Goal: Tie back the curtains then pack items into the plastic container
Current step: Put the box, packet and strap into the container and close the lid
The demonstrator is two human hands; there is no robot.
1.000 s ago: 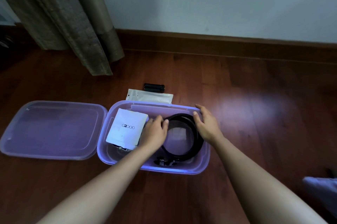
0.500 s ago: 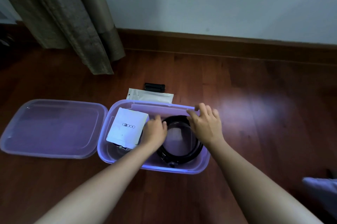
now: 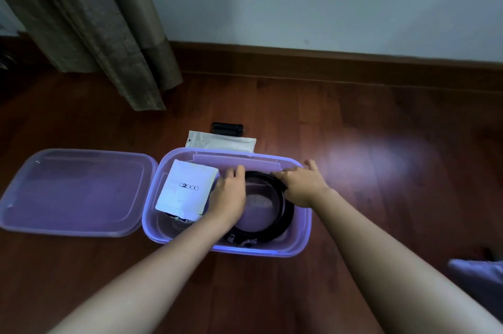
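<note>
Container [image 3: 306, 214]: translucent purple plastic, rounded corners, open, on floor [image 3: 353, 129]. Matching lid [image 3: 76, 192] lies flat just beside it, on left. Inside: black belt [image 3: 285, 214] coiled at right, white packet [image 3: 185, 189] tilted at left. Left grip [image 3: 230, 195] rests on coil's left arc, right grip [image 3: 302, 186] on far arc. Both have fingers fairly straight, clasping nothing. White pouch [image 3: 223, 141] just behind container, small black object [image 3: 228, 128] past it. Curtain [image 3: 109, 28] hangs far left.

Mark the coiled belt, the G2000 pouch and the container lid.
coiled belt [image 3: 289, 212]: head view, right arc of the black coil.
G2000 pouch [image 3: 187, 193]: head view, middle of its white face, just below the logo.
container lid [image 3: 76, 192]: head view, flat centre panel.
</note>
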